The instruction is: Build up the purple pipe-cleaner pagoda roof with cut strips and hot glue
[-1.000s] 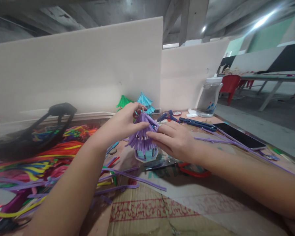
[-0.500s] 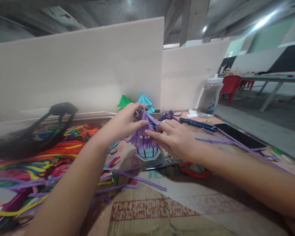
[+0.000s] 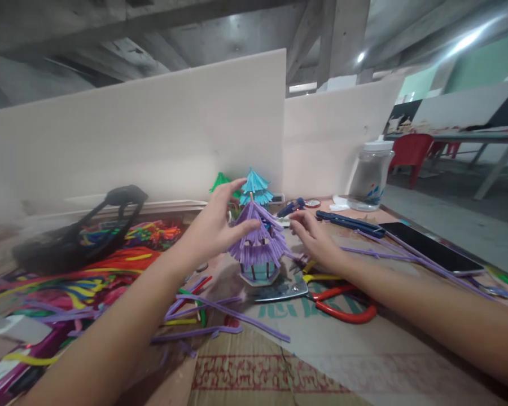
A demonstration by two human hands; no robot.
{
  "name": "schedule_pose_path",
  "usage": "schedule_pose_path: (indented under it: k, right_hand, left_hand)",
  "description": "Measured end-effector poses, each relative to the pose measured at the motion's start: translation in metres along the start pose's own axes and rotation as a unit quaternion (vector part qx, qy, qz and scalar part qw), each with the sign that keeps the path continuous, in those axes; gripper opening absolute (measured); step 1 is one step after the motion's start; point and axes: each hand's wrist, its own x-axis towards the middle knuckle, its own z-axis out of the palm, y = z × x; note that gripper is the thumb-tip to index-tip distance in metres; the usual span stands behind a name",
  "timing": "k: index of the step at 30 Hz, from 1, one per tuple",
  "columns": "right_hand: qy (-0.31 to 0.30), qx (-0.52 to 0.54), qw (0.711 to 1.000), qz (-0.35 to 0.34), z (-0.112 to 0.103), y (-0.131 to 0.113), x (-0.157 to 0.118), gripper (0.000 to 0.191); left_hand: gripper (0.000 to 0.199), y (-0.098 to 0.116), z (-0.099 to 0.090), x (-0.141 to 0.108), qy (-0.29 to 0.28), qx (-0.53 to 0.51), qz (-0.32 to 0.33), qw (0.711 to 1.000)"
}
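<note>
A small pavilion model [image 3: 259, 254] with two tiers of purple pipe-cleaner roof stands upright on the table in front of me. My left hand [image 3: 220, 225] is at its left side, thumb and fingers spread wide. The thumb tip lies across the upper roof; whether it touches cannot be told. My right hand [image 3: 315, 237] is off the model to its right, fingers loosely bent and apart, with nothing seen in them. Behind the model are a light blue roofed model [image 3: 256, 183] and a partly hidden green one [image 3: 220, 181]. A blue glue gun [image 3: 292, 207] lies behind my right hand.
Red-handled scissors [image 3: 347, 316] lie before the model. Purple pipe cleaners [image 3: 254, 318] are scattered nearby, with a colourful pile [image 3: 122, 256] at left. On the right are a utility knife [image 3: 351, 221], a phone [image 3: 432, 247] and a water bottle [image 3: 369, 177]. A white partition [image 3: 173, 135] rises behind.
My right hand has let go of the purple roof and drawn away to the right. My left fingers have opened from the roof's peak. The view has tilted up slightly.
</note>
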Motion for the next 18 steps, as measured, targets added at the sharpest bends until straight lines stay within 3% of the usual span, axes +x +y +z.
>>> schedule_pose_path:
  k: [2,5,9,18]
  right_hand:
    - [-0.021,0.008,1.0,0.019,0.004,0.015,-0.003,0.024]
    - [-0.052,0.024,0.997,0.043,0.006,0.025,-0.004,0.027]
    - [-0.097,0.016,0.994,0.048,0.007,0.021,-0.004,0.028]
    - [-0.16,-0.059,0.985,0.034,0.011,0.021,-0.012,0.031]
  left_hand:
    - [0.066,-0.001,0.007,-0.012,0.027,0.034,0.038,0.998]
    - [0.06,-0.004,0.018,-0.027,0.006,0.08,0.042,0.996]
    - [0.058,-0.006,0.026,-0.032,-0.005,0.104,0.045,0.994]
    - [0.041,-0.001,0.026,-0.032,0.017,0.113,0.055,0.992]
